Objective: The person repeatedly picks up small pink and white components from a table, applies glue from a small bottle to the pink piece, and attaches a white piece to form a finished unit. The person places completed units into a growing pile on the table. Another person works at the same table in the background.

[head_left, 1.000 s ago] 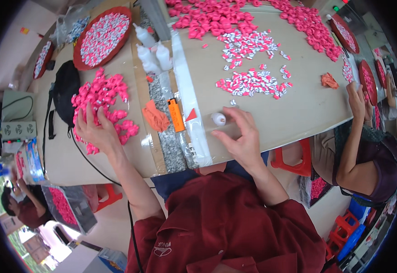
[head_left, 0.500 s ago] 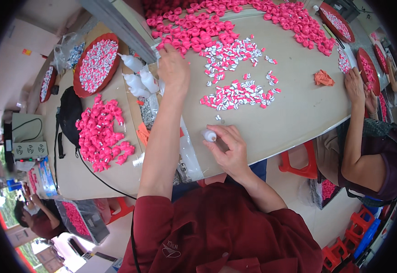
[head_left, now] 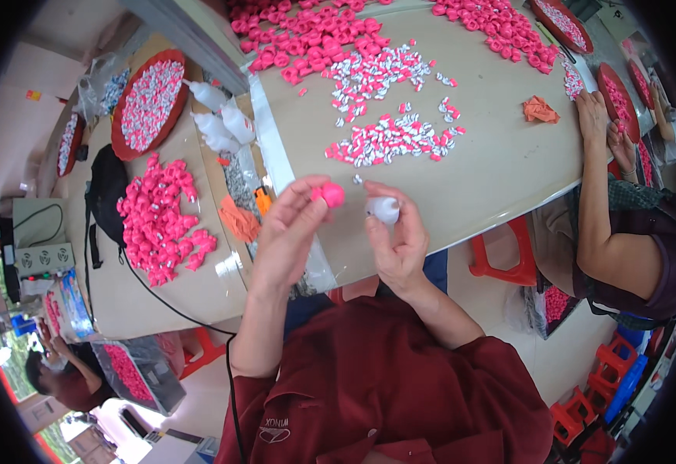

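Between the thumb and fingers of my left hand (head_left: pixel 290 228) is a small pink rounded plastic part (head_left: pixel 331 195). My right hand (head_left: pixel 401 243) is wrapped round a small white squeeze bottle (head_left: pixel 384 209), a short gap to the right of the pink part. Both hands are above the near edge of the table. Beyond them lies a spread of small pink-and-white pieces (head_left: pixel 390 141), with a second patch (head_left: pixel 369 81) behind it. Farther back is a large heap of hollow pink parts (head_left: pixel 318 39).
On the left stand several white squeeze bottles (head_left: pixel 218 131), an orange cloth (head_left: pixel 239 220), a pile of pink figures (head_left: pixel 160 220) and a red tray (head_left: pixel 185 76) of small pieces. A grey post (head_left: pixel 198 46) rises at the back left. Another person (head_left: pixel 624 240) works at the right.
My left hand has come back from the far pink heap toward me, bringing a pink part. The bottle in my right hand has turned and come near it. The view has shifted slightly.
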{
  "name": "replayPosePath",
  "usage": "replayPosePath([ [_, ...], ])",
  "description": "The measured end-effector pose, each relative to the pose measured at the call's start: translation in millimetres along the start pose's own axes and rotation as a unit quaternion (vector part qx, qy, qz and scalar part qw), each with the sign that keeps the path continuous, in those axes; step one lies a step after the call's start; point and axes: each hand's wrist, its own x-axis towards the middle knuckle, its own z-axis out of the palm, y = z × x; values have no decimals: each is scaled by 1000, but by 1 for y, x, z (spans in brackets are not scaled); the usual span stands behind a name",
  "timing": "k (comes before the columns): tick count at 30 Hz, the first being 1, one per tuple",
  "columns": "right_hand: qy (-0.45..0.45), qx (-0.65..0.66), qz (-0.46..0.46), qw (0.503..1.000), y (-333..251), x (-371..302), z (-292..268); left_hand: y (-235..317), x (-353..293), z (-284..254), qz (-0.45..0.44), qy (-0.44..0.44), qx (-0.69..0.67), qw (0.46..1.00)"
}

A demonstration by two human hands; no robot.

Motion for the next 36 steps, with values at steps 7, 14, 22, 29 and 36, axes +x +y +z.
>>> replayPosePath([
  [7,-114,-115,-91,983,-7,-12,8,-53,-65,-3,-14,-21,-213,977],
  [14,-76,-63,4,995,-30,-30,-1,-51,-76,-10,9,22,-218,976],
  [22,-189,-183,-87,961,-59,-18,-27,-62,-76,-28,84,41,-177,980],
  [29,-199,-201,-56,958,-58,-18,-23,-59,-76,-27,96,61,-155,981],
  [36,-193,-204,-49,958,-56,-18,-22,-60,-75,-27,105,61,-133,984],
])
